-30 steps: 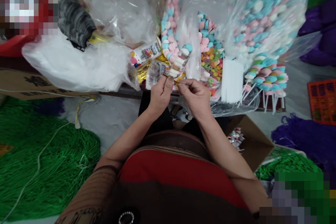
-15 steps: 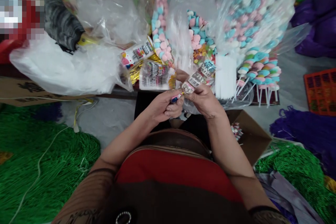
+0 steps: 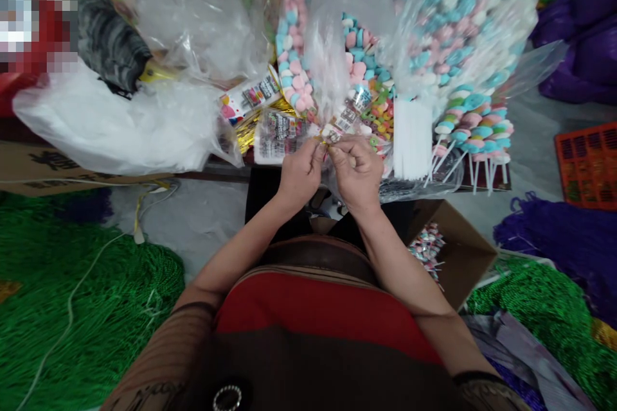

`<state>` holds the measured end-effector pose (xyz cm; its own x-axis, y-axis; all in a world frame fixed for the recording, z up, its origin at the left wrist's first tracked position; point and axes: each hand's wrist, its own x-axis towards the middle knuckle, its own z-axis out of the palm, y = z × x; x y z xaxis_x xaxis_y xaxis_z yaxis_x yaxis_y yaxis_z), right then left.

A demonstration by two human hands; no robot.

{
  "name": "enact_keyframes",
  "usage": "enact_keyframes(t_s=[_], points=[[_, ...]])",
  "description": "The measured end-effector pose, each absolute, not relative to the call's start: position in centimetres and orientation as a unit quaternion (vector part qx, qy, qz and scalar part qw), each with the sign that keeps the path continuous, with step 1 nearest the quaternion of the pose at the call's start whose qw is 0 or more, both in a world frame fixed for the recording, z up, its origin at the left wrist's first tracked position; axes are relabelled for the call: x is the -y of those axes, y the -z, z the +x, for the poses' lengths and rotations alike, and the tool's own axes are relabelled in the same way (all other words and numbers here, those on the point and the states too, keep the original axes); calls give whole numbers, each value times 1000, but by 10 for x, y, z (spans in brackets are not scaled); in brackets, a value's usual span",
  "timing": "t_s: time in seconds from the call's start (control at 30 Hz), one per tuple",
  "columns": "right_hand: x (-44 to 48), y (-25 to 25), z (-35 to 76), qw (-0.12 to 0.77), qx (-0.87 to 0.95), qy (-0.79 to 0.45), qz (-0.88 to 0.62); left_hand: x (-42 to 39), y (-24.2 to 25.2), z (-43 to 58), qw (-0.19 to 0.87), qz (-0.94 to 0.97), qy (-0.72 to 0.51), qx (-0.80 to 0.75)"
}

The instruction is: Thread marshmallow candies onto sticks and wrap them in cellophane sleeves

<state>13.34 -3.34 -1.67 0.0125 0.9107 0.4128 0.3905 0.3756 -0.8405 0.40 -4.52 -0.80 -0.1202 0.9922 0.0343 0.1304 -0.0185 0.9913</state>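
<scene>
A clear printed candy bag with a barcode label lies just beyond my fingertips, its gathered end towards me. My left hand pinches thumb against fingers at that end, where a bit of gold twist tie shows. Close beside it, my right hand is closed in a pinch on the same tie, fingers curled. The fingers hide most of the bag's neck. Left of my hands lies a stack of flat printed bags, with a bundle of gold twist ties next to it.
White sticks stand in a bundle at the right, beside finished marshmallow skewers. Big bags of marshmallows and gummy rings fill the back. An open carton holding wrapped sweets sits below right. A co-worker's grey sleeve reaches in at left.
Both hands have moved slightly away from me and come closer together. The bag has shifted left and away, and its pink and blue lower end is now hidden.
</scene>
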Motion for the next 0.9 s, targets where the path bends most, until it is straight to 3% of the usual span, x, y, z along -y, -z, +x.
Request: enact_keyframes(t_s=[0.1,0.2,0.4,0.53,0.67,0.83,0.9], points=[[32,17,134,510,629,-308,-499,47,14,2,364,576,-461,-568],[33,13,137,509,625,-326,-495,49,13,-2,401,592,-449,-536],[44,-7,142,470,718,-225,-462,44,-13,-8,576,531,-486,-389],[46,-19,143,463,736,-160,-468,50,-39,-5,561,487,-548,-384],[43,-28,147,491,729,-138,-457,68,-56,-10,535,515,-605,-286],[38,-48,152,541,717,-97,-428,82,-55,-21,427,684,-495,-325],[42,-57,151,543,716,-84,-430,77,-50,-19,493,667,-435,-351]])
